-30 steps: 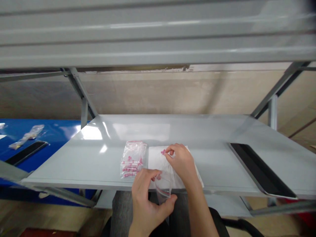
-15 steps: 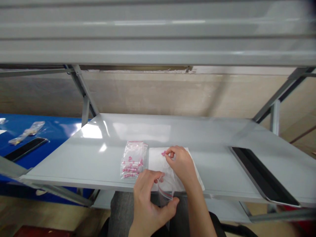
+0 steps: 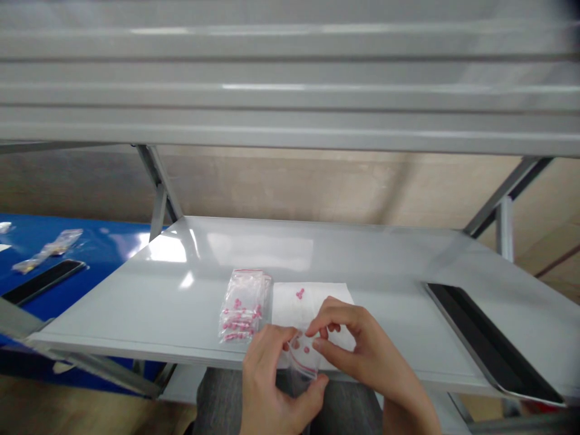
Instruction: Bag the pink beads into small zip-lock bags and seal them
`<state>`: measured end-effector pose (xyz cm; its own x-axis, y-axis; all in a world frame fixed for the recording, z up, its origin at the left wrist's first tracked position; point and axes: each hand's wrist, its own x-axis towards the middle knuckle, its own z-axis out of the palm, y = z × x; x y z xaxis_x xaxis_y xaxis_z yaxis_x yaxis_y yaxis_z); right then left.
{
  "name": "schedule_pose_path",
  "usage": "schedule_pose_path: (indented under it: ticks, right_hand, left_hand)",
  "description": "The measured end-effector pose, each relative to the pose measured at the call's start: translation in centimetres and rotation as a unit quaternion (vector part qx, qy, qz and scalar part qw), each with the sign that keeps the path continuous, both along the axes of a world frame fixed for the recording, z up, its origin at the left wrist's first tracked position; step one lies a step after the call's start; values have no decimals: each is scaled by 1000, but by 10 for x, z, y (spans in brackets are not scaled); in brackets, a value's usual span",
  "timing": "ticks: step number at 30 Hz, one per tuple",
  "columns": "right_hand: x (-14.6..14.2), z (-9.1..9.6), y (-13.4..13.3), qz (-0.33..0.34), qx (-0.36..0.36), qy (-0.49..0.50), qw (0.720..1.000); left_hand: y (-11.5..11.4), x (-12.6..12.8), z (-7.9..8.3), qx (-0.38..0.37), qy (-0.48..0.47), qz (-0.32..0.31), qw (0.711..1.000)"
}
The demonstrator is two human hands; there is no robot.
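My left hand grips a small clear zip bag at the table's front edge, its mouth spread between thumb and fingers. Over that mouth is my right hand, with thumb and index finger slightly apart. A single pink bead shows at the bag opening, just below those fingertips and apart from them. Behind the hands, a few more pink beads sit on a white paper sheet. Left of the sheet lies a stack of filled zip bags with pink beads inside.
A dark tablet-like device lies on the right of the light grey table. At far left, a blue table carries a phone and a clear packet. A grey ribbed panel overhangs, on metal struts.
My right hand has moved from the beads on the paper toward me, to the bag mouth. A bead now shows there, beneath its parted fingertips. My left hand keeps its grip; the camera has tilted slightly up.
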<state>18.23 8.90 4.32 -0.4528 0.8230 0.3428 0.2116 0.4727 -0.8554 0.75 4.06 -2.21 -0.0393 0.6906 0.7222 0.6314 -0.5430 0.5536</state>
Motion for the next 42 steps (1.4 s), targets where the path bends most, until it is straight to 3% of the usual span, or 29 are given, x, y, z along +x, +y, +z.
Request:
schedule_pose_path:
  ticks: [3, 7, 10, 12, 15, 19, 25, 34, 39, 42]
  right_hand:
    - [6, -1, 7, -23, 4, 4, 1000]
    - [11, 24, 35, -89, 71, -152, 982]
    - [6, 50, 67, -22, 107, -259, 960]
    - [0, 57, 88, 87, 68, -262, 959]
    - [-4, 47, 111, 160, 50, -255, 952]
    - [-2, 19, 128, 172, 54, -243, 953]
    - [3, 4, 135, 192, 36, -244, 950]
    - [-4, -11, 135, 164, 27, -263, 951]
    - [2, 5, 132, 171, 28, -232, 957]
    - [8, 25, 123, 233, 16, -196, 952]
  left_hand:
    - [1, 2, -4, 0, -6, 5, 1000]
    - [3, 6, -7, 13, -26, 27, 999]
    - [4, 5, -5, 30, 8, 14, 999]
    - [5, 4, -4, 45, 18, 22, 999]
    - [9, 1, -7, 70, 21, 34, 997]
    - [14, -1, -13, 86, 48, 8, 995]
    - [13, 3, -11, 92, 55, 27, 994]
    - [14, 2, -11, 79, 73, 27, 994]
    - [13, 3, -10, 84, 77, 35, 993]
    - [12, 2, -10, 50, 79, 30, 995]
